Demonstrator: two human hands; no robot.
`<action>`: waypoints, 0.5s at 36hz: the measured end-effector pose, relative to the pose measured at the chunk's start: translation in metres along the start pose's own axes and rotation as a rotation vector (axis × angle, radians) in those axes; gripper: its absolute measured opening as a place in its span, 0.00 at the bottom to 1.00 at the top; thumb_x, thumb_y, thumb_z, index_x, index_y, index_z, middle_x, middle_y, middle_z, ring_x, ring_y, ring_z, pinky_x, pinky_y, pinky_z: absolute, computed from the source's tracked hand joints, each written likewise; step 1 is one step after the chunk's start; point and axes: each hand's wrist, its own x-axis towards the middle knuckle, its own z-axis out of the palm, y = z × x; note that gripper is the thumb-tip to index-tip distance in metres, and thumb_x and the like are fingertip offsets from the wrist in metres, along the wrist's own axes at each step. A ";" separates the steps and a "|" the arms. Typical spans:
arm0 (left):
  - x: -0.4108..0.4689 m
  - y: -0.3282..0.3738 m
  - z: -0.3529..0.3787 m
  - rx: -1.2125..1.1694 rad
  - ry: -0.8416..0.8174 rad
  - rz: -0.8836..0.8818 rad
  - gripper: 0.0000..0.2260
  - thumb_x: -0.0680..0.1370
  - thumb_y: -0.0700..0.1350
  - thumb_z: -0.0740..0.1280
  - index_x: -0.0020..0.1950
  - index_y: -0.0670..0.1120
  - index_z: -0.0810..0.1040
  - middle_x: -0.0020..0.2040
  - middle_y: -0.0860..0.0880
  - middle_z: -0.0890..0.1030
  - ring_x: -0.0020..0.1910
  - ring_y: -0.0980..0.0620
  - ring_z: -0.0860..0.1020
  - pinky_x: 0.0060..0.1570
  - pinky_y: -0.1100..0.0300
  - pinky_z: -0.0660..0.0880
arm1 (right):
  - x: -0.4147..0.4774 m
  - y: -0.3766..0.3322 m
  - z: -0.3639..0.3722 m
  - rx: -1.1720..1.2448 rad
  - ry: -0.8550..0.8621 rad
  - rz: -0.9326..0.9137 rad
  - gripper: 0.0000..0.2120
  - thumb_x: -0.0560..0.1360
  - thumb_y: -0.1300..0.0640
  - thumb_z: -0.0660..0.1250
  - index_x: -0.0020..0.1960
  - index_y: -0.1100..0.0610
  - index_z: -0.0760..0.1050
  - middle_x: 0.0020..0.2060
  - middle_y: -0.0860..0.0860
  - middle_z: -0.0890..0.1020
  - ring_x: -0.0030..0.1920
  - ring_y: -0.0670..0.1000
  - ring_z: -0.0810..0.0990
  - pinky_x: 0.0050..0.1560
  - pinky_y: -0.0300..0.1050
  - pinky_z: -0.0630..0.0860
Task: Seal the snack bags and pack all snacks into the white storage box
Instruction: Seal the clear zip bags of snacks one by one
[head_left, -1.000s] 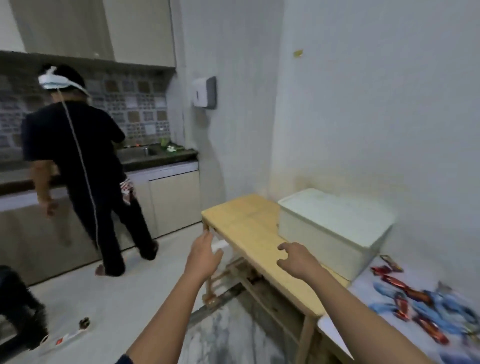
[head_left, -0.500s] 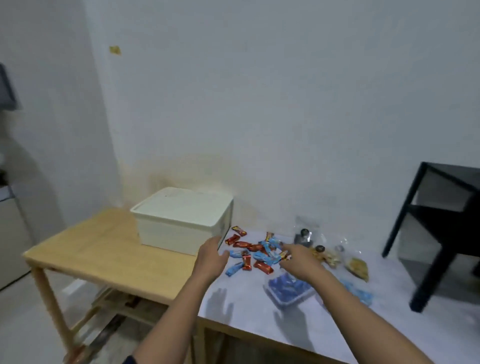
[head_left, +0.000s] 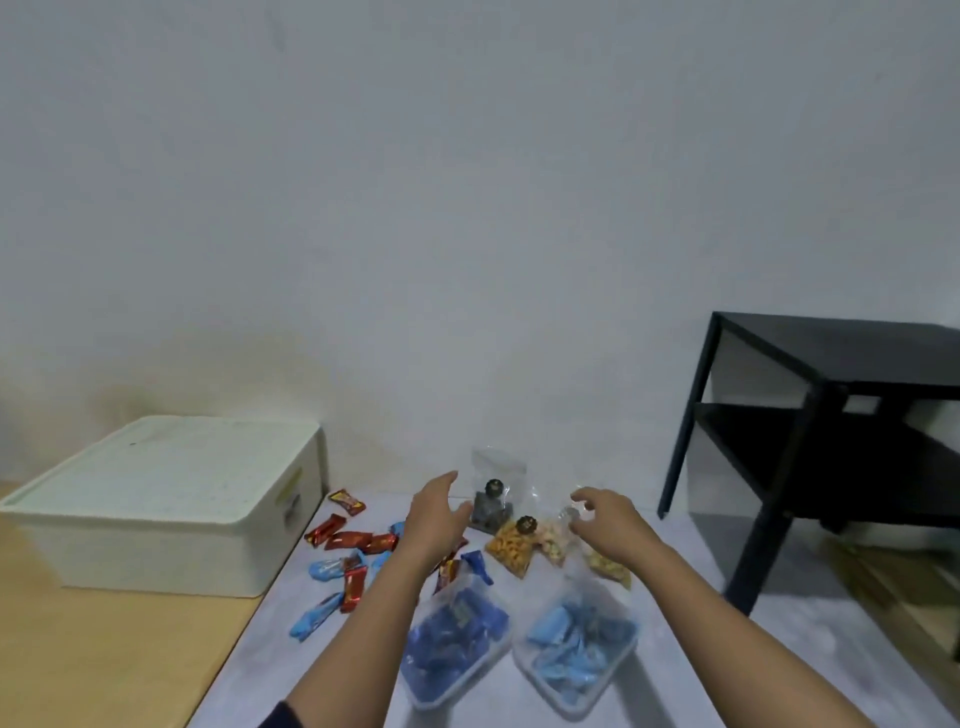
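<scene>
View: you now face the bags; the lidded box sits to your left.
Hands: left hand and right hand hover over them, fingers apart, empty.
Meaning: sealing can start.

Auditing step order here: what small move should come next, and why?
Probably bring the left hand and right hand onto the dark-snack bag between them to seal it: both hover empty, and the white storage box is lidded.
</scene>
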 end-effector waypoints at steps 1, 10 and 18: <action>0.010 0.001 0.005 -0.013 0.007 -0.009 0.24 0.79 0.46 0.62 0.74 0.47 0.61 0.74 0.46 0.63 0.71 0.46 0.65 0.66 0.57 0.67 | 0.011 0.004 -0.002 0.006 -0.005 -0.003 0.21 0.76 0.54 0.63 0.68 0.53 0.68 0.65 0.54 0.72 0.63 0.53 0.72 0.62 0.47 0.72; 0.099 -0.030 0.040 -0.053 -0.018 -0.122 0.25 0.79 0.46 0.61 0.74 0.44 0.59 0.74 0.45 0.61 0.73 0.47 0.61 0.70 0.55 0.59 | 0.109 0.020 0.015 0.070 -0.020 -0.013 0.21 0.75 0.57 0.64 0.67 0.54 0.68 0.60 0.54 0.75 0.59 0.53 0.74 0.60 0.48 0.73; 0.193 -0.073 0.064 -0.189 0.036 -0.148 0.22 0.79 0.45 0.62 0.72 0.43 0.62 0.71 0.42 0.66 0.69 0.45 0.66 0.68 0.52 0.64 | 0.188 0.029 0.062 0.253 0.053 0.028 0.19 0.75 0.62 0.64 0.66 0.56 0.69 0.55 0.56 0.77 0.52 0.52 0.75 0.51 0.42 0.72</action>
